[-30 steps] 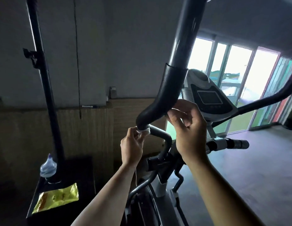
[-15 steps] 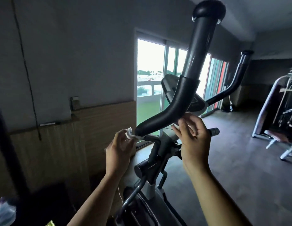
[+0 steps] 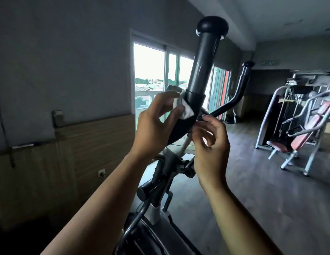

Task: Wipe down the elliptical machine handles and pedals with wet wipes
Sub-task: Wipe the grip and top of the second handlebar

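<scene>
left hand (image 3: 155,126) pinches a crumpled white wet wipe (image 3: 185,107) between thumb and fingers. it presses the wipe on the left side of the near handle (image 3: 203,70), right at the top edge of its black foam grip (image 3: 179,127). right hand (image 3: 210,144) sits just right of that handle, lower than the wipe. its fingers are loosely bent and grasp nothing, and the index fingertip touches the foam grip. below the handle, the elliptical's frame (image 3: 160,177) drops between the two forearms. above the wipe the handle's bare tube rises, tilted right, to a round black cap (image 3: 212,24). beyond the handle, to its right, stands the other handle (image 3: 242,83). behind the handle is a bright sliding window (image 3: 151,74). far to the handle's right, a weight machine (image 3: 298,126) stands on the dark floor.
</scene>
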Motion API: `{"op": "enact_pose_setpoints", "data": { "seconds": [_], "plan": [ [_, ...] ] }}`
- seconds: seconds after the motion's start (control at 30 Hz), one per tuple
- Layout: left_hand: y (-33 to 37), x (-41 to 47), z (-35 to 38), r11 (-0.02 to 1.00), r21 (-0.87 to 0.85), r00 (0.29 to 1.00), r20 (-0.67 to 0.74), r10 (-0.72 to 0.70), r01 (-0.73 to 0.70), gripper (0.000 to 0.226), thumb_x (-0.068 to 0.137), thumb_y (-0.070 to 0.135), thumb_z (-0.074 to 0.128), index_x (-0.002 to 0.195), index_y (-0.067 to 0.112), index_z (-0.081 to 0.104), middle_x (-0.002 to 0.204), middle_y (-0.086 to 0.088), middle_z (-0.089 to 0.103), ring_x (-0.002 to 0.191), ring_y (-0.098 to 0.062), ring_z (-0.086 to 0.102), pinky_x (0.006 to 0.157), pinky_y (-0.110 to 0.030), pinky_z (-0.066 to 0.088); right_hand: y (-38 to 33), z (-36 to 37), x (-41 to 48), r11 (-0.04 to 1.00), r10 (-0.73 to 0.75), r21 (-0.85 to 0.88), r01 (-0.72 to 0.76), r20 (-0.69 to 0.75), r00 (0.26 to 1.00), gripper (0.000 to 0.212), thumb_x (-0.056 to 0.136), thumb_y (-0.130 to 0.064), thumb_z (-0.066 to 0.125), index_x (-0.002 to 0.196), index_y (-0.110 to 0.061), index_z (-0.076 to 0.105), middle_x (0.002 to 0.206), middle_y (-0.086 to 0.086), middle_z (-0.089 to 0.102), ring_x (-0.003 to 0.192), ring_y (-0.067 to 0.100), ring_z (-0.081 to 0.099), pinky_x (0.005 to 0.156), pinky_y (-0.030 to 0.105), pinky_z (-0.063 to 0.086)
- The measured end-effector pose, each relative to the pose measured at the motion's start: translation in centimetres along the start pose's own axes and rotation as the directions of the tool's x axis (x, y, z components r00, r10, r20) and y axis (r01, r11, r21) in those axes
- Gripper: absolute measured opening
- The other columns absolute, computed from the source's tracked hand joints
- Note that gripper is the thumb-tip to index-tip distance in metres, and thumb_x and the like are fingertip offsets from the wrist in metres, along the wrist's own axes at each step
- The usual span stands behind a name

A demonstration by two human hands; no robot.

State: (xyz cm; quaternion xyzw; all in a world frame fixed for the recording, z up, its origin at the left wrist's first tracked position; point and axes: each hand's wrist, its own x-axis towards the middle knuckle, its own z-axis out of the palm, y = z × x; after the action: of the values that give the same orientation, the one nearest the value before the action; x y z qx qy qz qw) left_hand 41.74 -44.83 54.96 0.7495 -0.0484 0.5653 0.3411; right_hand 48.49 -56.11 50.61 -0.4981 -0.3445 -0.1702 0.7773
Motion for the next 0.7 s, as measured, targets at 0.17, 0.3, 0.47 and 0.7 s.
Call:
{"op": "enact_pose_setpoints", "data": {
  "seconds": [0.17, 0.3, 0.47, 0.7],
  "plan": [
    [-0.2, -1.2, -0.9, 0.990, 0.139, 0.998, 0.040, -0.038, 0.032, 0.027, 0.094, 0.025, 0.069, 0.121, 0.024, 0.071, 0.093, 0.012, 0.074, 0.084, 0.010, 0.068, 0.073, -0.014, 0.049, -0.4, -0.4, 1.1, 0.997, -0.057, -0.053, 0.060, 0.059, 0.997, 0.029, 0.093, -0.005, 0.067, 0.118, -0.018, 0.064, 0.105, -0.004, 0.071, 0.098, 0.006, 0.068, 0.078, 0.016, 0.055],
    [-1.4, -3.8, -2.2, 0.960, 0.273, 0.995, 0.050, -0.084, 0.067, 0.035, 0.089, 0.029, 0.073, 0.124, 0.027, 0.071, 0.105, 0.008, 0.077, 0.086, 0.013, 0.067, 0.074, -0.014, 0.051, -0.1, -0.5, 1.2, 0.996, -0.068, -0.050, 0.072, 0.072, 0.995, 0.032, 0.092, -0.006, 0.070, 0.121, -0.017, 0.064, 0.110, 0.003, 0.070, 0.099, 0.010, 0.068, 0.077, 0.013, 0.054],
    [0.2, -2.4, -1.2, 0.953, 0.289, 0.996, 0.007, -0.094, 0.088, 0.034, 0.091, 0.021, 0.073, 0.125, 0.024, 0.071, 0.102, 0.009, 0.076, 0.084, 0.020, 0.061, 0.073, -0.006, 0.047, 0.0, -0.3, 1.0, 0.996, -0.064, -0.060, 0.067, 0.055, 0.996, 0.032, 0.093, -0.007, 0.069, 0.123, -0.016, 0.064, 0.110, 0.003, 0.071, 0.100, 0.008, 0.068, 0.078, 0.016, 0.055],
    [2.6, 2.3, -0.3, 0.989, 0.013, 0.988, 0.045, -0.146, 0.145, 0.032, 0.100, 0.031, 0.062, 0.131, 0.025, 0.066, 0.123, 0.010, 0.070, 0.105, 0.002, 0.069, 0.093, -0.029, 0.058, -0.2, -0.2, 0.8, 0.990, -0.080, -0.111, 0.086, 0.058, 0.995, 0.035, 0.091, -0.009, 0.071, 0.125, -0.017, 0.064, 0.110, -0.002, 0.072, 0.100, 0.006, 0.068, 0.074, 0.010, 0.051]
  ]
}}
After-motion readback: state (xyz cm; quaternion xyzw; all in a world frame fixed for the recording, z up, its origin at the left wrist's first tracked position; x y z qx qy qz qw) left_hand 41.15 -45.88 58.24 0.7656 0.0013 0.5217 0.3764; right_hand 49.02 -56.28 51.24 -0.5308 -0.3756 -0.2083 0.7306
